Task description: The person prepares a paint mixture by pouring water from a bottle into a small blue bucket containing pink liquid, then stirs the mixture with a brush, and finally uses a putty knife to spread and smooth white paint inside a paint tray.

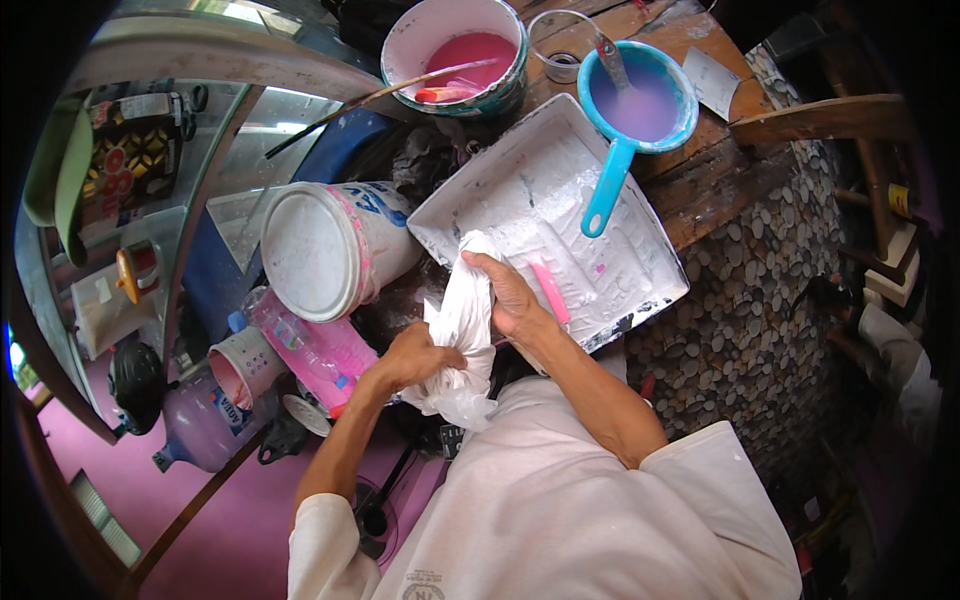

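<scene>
My left hand [428, 358] and right hand [510, 295], fingers curled round a white bundle [464, 320]; loosening either could drop it against the tray [500, 195].

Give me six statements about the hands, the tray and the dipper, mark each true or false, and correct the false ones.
1. The left hand and right hand both grip the white bundle. True.
2. A pink strip lies in the white tray. True.
3. The left hand is inside the tray. False: it is outside the tray, on the bundle.
4. The handle of the blue dipper reaches over the tray. True.
5. The dipper is empty. False: it holds purple liquid.
6. The right hand grips the dipper's handle. False: it grips the bundle, apart from the dipper.
</scene>
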A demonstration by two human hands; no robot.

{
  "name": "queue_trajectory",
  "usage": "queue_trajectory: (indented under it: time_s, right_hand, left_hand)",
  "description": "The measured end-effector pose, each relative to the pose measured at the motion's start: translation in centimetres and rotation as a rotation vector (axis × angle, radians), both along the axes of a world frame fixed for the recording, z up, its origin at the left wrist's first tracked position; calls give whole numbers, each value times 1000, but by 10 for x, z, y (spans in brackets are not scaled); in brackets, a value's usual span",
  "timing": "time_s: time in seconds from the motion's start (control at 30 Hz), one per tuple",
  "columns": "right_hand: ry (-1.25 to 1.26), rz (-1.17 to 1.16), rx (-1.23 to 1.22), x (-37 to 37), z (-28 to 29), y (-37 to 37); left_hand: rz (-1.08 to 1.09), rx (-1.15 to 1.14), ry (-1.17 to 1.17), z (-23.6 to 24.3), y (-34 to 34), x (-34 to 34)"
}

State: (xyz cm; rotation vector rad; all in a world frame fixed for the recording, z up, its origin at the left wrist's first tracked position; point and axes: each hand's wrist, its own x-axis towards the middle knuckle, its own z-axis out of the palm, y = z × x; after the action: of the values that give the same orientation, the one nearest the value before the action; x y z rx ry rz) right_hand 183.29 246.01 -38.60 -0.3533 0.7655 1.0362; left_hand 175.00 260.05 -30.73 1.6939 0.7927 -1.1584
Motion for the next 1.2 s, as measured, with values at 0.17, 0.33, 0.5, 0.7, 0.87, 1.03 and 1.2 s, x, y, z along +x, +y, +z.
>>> queue_trajectory:
  time_s: [0.17,0.33,0.5,0.7,0.87,1.03,1.2]
  right_hand:
    - [137,4,-47,4,3,-2]
    - [77,-147,83,-2,2,3]
    - [112,-63,-29,3,0,10]
    - [203,-129,88,7,4,-4]
    - [107,-55,-208,0,-6,-1]
    - [-96,253,-582,1,6,0]
    - [-103,316,-448,22,21,-4]
  left_hand:
    - [-85,-13,57,2,-3,0]
    - [47,-22,33,6,0,0]
    - [127,-51,30,9,5,6]
    - [-38,63,75,21,-4,16]
    - [-578,481,-78,38,-34,31]
    - [-601,469,-158,45,-35,26]
    - [-513,438,-229,54,-36,25]
